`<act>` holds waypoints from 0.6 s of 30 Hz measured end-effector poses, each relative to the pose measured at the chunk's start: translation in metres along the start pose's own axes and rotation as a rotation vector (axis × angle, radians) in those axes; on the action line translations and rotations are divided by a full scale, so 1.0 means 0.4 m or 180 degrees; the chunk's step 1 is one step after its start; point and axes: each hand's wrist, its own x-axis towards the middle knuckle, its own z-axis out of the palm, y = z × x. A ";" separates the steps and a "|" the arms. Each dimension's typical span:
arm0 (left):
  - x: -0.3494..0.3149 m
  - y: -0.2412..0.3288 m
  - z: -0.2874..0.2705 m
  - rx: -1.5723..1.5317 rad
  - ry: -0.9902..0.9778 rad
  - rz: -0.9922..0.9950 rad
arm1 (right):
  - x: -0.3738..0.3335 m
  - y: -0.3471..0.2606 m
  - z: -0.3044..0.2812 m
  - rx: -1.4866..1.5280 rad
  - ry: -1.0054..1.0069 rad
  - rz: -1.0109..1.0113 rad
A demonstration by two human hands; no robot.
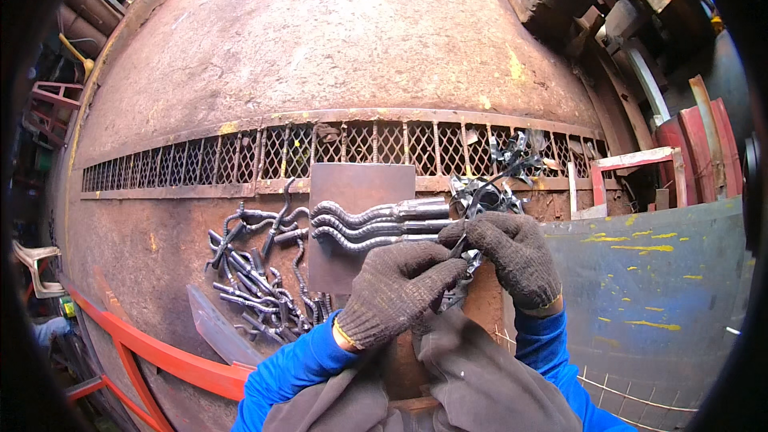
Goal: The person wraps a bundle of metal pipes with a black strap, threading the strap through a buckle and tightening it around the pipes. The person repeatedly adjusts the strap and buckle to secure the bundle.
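At the near edge of the rusty brown steel worktable point(336, 40), above a lap covered in grey cloth point(472, 388), two hands in dark knitted gloves meet. The left hand point(396, 288) and the right hand point(512, 256) both pinch a small thin dark metal piece point(462, 246) between closed fingertips; its shape is mostly hidden by the gloves. Just beyond the knuckles lies a flat grey rectangular steel plate point(352, 184), and three wavy twisted steel bars point(376, 226) rest across it side by side, their straight ends pointing right. Left of the plate, a loose heap of similar dark twisted bars point(256, 280) sprawls toward the table's near-left edge, beside an orange-red metal rail point(152, 352). Behind the right hand sits a tangle of shiny curled metal scraps point(500, 180). Farther back, a long rusty mesh grating point(240, 156) runs across the table. At the right edge leans a blue steel panel with yellow paint marks point(648, 272).
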 end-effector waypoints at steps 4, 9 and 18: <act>0.006 0.013 -0.002 -0.0312 -0.0211 -0.0213 | 0.008 0.010 -0.001 -0.0002 0.0113 -0.0039; 0.009 -0.005 -0.002 -0.0459 -0.0159 -0.0161 | 0.019 0.025 -0.004 0.0214 0.0111 0.0273; 0.008 -0.032 -0.006 0.0081 0.0094 0.0151 | 0.000 0.019 0.014 -0.0353 0.0164 -0.0016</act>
